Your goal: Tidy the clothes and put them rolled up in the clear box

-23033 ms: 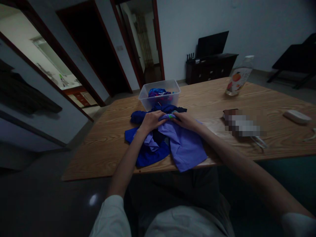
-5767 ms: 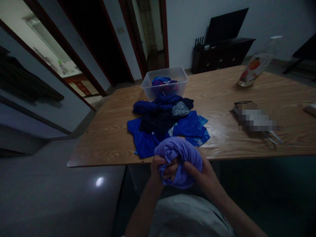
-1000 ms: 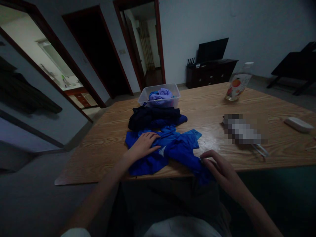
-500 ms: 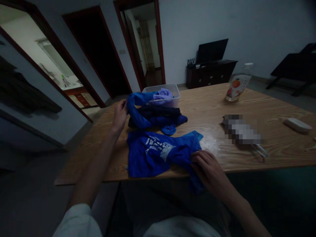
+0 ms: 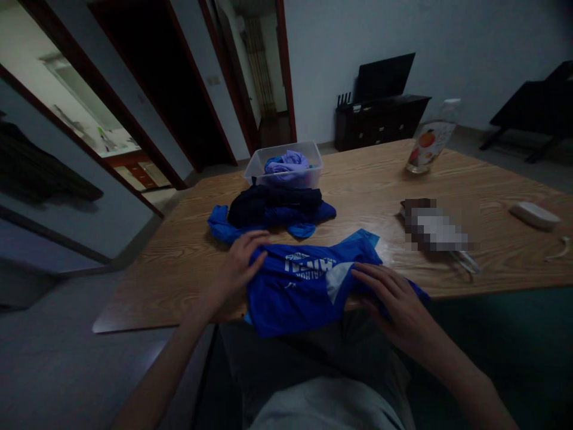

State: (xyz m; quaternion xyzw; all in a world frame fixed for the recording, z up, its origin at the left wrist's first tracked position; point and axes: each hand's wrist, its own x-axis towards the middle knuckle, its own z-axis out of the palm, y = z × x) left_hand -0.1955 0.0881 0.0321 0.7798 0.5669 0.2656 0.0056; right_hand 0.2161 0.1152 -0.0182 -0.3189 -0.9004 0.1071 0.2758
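A blue shirt (image 5: 286,298) with white lettering and a pale patch lies partly spread at the table's front edge, its lower part hanging over. My left hand (image 5: 242,266) is at the shirt's upper left corner, fingers stretched out and apart from the thumb. On the shirt's right side rests my right hand (image 5: 394,295), open with its fingers laid flat over the cloth. Just beyond the shirt is a pile of dark clothing (image 5: 273,203), with a bright blue garment (image 5: 219,224) showing beneath it on the left.
Behind the pile stands a clear plastic bin (image 5: 316,161) holding purple cloth (image 5: 290,164). On the right of the wooden table (image 5: 179,269) are a bottle (image 5: 430,146), a blurred-out item (image 5: 434,227) with a strap, and a white oblong object (image 5: 535,214).
My left hand has let go of the bright blue garment beside the bin and come down to the shirt. The shirt's right part is spread further right under my right hand.
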